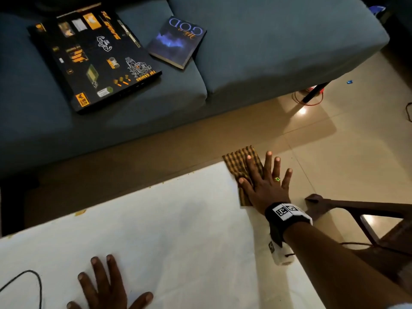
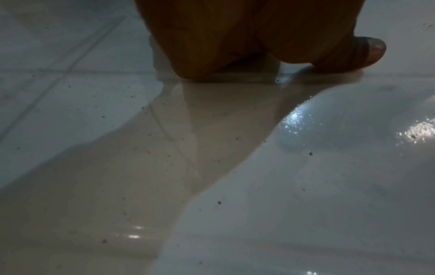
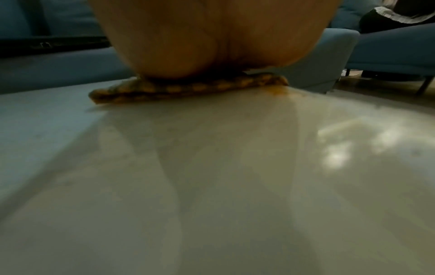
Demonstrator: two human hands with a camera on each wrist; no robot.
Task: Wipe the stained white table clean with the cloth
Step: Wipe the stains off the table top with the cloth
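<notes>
Fingers [image 1: 269,162] of the right hand [image 1: 265,186] lie straight and spread wide, palm down, pressing the cloth [image 1: 240,168] flat against the far right corner of the white surface [image 1: 167,230]. They grip nothing; thumb and forefinger lie on the fabric, while the other three reach past it and over the edge, above the tiled floor [image 1: 345,152]. A ring [image 1: 277,179] with a green stone sits on one finger, and a black band with square printed markers [image 1: 286,211] wraps the wrist. The forearm stretches straight out from the lower right.

From the right wrist view the heel of the palm [image 3: 212,37] bears down on the cloth [image 3: 188,87], which shows as a thin, folded, woven strip, checked in brown and yellow. Part of it overhangs the far edge.

At the near edge the left hand [image 1: 104,288] rests palm down on the surface, fingers straight and slightly apart, holding nothing. The left wrist view shows its thumb tip [image 2: 374,50] touching the glossy top, which is dotted with small dark specks.

The surface is smooth and reflective, with yellowish crumbs [image 1: 80,212] along its far edge. A thin black cable [image 1: 33,279] curls across its near left corner. Beyond lies a blue-grey fabric sofa [image 1: 278,41] carrying a flat black printed box [image 1: 93,59] and a paperback book [image 1: 177,42]. A dark wooden chair [image 1: 356,208] stands to the right.
</notes>
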